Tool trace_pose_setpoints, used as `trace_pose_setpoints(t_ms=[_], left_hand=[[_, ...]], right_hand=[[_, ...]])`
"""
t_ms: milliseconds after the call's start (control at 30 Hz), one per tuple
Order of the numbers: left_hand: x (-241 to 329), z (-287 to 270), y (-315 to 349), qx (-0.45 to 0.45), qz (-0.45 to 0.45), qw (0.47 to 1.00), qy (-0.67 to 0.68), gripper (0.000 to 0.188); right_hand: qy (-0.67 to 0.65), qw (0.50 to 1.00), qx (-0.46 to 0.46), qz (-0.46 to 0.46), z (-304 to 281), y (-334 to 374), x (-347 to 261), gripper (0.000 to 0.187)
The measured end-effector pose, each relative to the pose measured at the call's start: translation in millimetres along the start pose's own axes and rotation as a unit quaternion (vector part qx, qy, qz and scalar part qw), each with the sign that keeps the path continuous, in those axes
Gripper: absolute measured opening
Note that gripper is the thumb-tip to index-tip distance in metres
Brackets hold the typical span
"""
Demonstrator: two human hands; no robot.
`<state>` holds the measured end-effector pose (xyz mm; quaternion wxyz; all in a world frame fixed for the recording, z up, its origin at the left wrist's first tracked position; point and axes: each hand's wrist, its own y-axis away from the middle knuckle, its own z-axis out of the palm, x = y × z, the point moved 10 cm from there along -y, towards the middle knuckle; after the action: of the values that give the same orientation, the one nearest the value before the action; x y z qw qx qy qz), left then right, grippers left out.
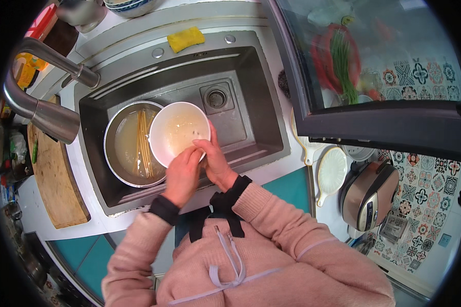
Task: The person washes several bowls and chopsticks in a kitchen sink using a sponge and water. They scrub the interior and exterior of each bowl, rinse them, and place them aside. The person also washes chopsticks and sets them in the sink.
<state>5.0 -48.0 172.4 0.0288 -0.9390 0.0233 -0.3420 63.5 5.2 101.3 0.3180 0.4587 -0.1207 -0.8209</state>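
While both hands meet at the near rim of the white bowl (179,133), the left hand (182,174) grips that rim from below and slightly to the left, fingers curled over the edge, and the right hand (215,161) closes on the rim just beside it, thumb reaching into the bowl's inner wall. The hands are together, touching or nearly so, both clamped on the same short stretch of rim. From them the bowl lies straight ahead and a little to the left, tilted so that its open face shows, with a film of cloudy liquid inside. It is round, so it has no long axis of its own; the left hand sits a shade nearer its centre

Just beyond and to the left, partly under the bowl's far edge, a steel pot (125,146) rests on the floor of the dark sink (251,92), holding water and a bundle of pale chopsticks (143,143) whose long axis runs away from the person. The drain (216,98) lies to the right of the bowl. A curved tap (46,110) hangs over the sink's left side, a yellow sponge (186,39) sits on its far ledge, and a wooden board (54,179) lies on the surface at the left
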Motion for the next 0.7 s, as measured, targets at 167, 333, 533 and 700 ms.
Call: trace_pose_setpoints(t_ms=[167,333,533,700], left_hand=[[-0.1,0.2,10.3,-0.089,0.138,0.985,-0.057,0.034],[-13.8,-11.8,23.6,-0.084,0.139,0.975,-0.152,0.035],[4.3,16.6,14.2,0.021,0.024,0.996,0.082,0.041],[-26.8,-5.1,32.0,-0.176,0.281,0.909,-0.251,0.034]], right_hand=[[0.045,0.999,-0.023,0.016,-15.8,-2.7,-6.3,0.066],[0.062,0.996,-0.049,0.049,-6.6,7.5,-5.2,0.064],[0.048,0.998,0.003,0.032,-2.8,15.0,-0.3,0.066],[0.095,0.994,-0.051,0.027,-0.2,10.9,-9.5,0.057]])
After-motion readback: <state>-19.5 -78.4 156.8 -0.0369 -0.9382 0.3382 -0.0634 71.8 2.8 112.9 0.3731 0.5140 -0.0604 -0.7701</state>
